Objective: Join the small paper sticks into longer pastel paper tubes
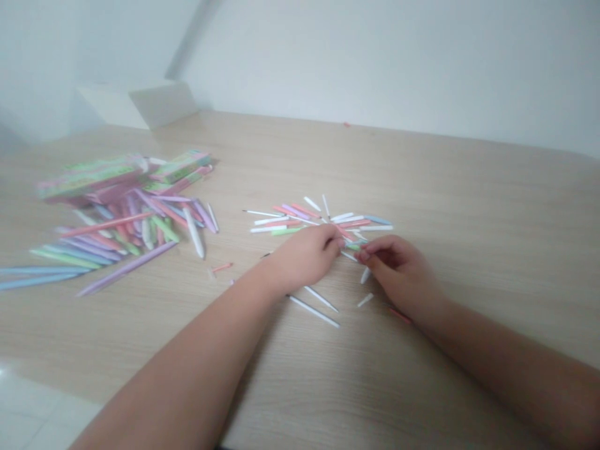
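My left hand point(309, 257) is closed, its fingertips bent down over the near side of a loose pile of pen parts point(293, 214). Beside it, my right hand point(405, 278) pinches with thumb and fingers. A small light green pen piece point(354, 246) spans the gap between both sets of fingertips; blur hides its exact shape. White, pink, purple and blue pen barrels and caps lie just behind the hands. Thin white pen refills point(313, 310) rest on the table below my left wrist. Near my right hand lie a short white piece point(365, 300) and a red piece point(399, 314).
At the left is a heap of pastel pens point(126, 269), with pink and green patterned boxes point(94, 177) behind it. A small red piece point(222, 267) lies between heap and hands. An open white box point(164, 103) stands by the wall on the wooden table point(492, 219).
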